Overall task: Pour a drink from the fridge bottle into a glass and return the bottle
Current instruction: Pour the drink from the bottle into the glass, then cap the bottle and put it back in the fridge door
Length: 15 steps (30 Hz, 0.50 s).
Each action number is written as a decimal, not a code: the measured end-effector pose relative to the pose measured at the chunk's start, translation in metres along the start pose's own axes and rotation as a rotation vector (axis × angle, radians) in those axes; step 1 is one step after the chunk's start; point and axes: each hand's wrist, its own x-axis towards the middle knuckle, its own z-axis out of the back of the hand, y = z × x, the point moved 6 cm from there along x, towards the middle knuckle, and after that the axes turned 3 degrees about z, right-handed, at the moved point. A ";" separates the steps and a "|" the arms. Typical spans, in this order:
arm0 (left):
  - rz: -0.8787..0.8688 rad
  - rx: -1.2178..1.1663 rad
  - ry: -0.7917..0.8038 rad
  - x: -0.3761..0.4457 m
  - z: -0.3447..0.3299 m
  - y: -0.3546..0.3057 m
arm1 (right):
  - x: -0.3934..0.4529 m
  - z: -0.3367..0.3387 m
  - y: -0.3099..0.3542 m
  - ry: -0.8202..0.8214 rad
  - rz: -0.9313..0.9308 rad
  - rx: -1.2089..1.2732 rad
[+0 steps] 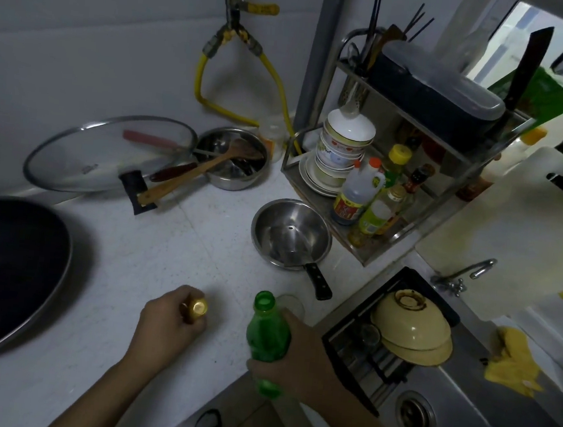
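1. Bottle (pixel 267 332), green and uncapped, stands almost upright near the front edge of the white counter (pixel 173 247), well right of the pan described next, with its open mouth just beside a clear glass (pixel 291 305).
2. Far left, a dark wok (pixel 2 272) fills the counter's corner, its rim running close to the front edge.
3. Behind it a glass lid (pixel 107 153) leans toward the wall, its black handle overlapping a wooden spatula (pixel 201 171) that rests in a steel bowl (pixel 232 158).
4. Between the wok and the bottle lies a bare stretch of counter; the left hand (pixel 167 326) rests there with fingers curled round a gold cap (pixel 195 308).
5. The right hand (pixel 300 359) is wrapped around the bottle's lower body, its base hanging just past the counter's front edge.
6. The glass sits on the counter behind the bottle, close to the sink's edge and partly hidden by it; I cannot tell whether it holds liquid.
7. Farther back, a steel saucepan (pixel 291 235) points its black handle toward the glass, with a little free counter between them.
8. Right of that, a metal rack (pixel 390 175) holds stacked bowls and sauce bottles.
9. Far right, the sink (pixel 460 413) holds a dark drainer (pixel 356 351) with two upturned yellow bowls (pixel 412 324); a yellow cloth (pixel 513 363) lies on its rim.
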 end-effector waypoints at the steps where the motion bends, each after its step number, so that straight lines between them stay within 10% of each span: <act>1: -0.003 -0.001 -0.011 -0.001 0.007 -0.006 | 0.001 -0.005 0.006 0.000 0.012 0.028; 15: -0.104 -0.057 0.011 -0.010 0.051 -0.033 | 0.042 -0.063 0.015 -0.065 0.039 0.140</act>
